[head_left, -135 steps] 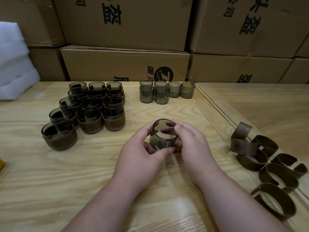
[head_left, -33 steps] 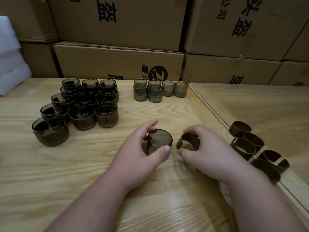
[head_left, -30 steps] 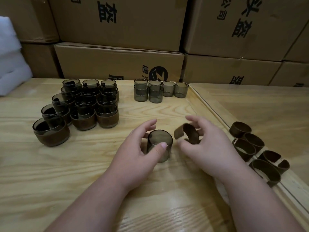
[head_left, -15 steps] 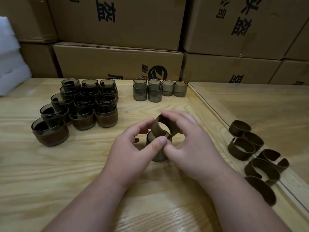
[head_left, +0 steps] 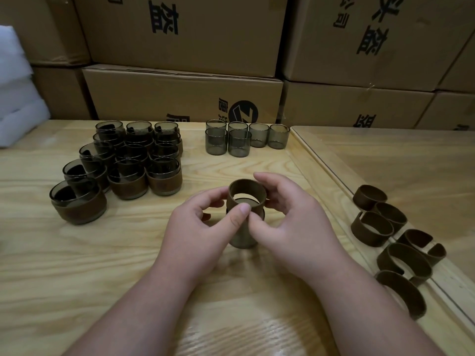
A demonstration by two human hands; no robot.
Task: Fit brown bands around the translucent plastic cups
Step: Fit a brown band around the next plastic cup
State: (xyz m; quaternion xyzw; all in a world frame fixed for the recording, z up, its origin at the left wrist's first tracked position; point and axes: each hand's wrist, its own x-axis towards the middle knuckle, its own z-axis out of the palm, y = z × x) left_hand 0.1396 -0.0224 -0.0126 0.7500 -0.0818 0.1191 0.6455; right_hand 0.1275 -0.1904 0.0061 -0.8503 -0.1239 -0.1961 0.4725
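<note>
The cup stands near the middle of the table, between both hands. A brown band sits at its top, only partly down over the rim, so the band's upper edge stands above the cup and most of the cup's wall shows below it. The left hand pinches the band, thumb on its near side and curled fingers on its left. The right hand holds the other side, thumb at the front and curled fingers round the back and right.

To the left and behind, well apart from the hands, banded cups stand stacked in a tight cluster. Farther back, near the centre, six bare cups stand in a group. At the right, loose bands lie in a row along the seam with the next table. Cardboard boxes are piled behind, and white foam sits at the far left.
</note>
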